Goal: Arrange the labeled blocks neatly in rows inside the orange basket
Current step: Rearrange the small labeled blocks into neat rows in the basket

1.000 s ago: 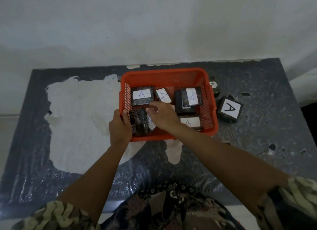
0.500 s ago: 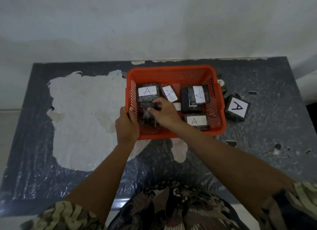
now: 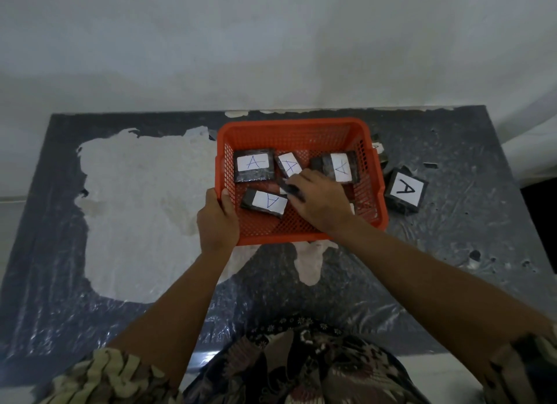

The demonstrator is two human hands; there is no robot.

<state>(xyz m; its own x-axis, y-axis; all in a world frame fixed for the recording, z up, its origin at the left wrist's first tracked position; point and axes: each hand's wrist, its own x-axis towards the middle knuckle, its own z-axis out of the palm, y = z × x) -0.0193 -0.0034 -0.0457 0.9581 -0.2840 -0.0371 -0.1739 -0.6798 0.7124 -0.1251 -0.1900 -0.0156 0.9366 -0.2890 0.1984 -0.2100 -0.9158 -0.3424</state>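
Note:
The orange basket (image 3: 291, 125) stands at the back middle of the table. My left hand (image 3: 216, 221) grips its front-left rim. Inside, black blocks with white "A" labels lie face up: one at the back left (image 3: 253, 165), a tilted one beside it (image 3: 289, 164), one at the back right (image 3: 340, 167), one at the front left (image 3: 265, 203). My right hand (image 3: 321, 203) reaches into the basket's middle, fingers pinched on a dark block (image 3: 293, 189) that it mostly hides. Another block is covered by the hand.
Outside the basket to its right sits a black block with a bold "A" label (image 3: 405, 191). Another block (image 3: 379, 150) lies behind the basket's right wall. The table (image 3: 452, 253) has a dark plastic cover with a large white worn patch (image 3: 144, 210) on the left.
The dark block my right hand was turning at the front left now lies flat with its label up. My right hand has let it go and moved right onto another block.

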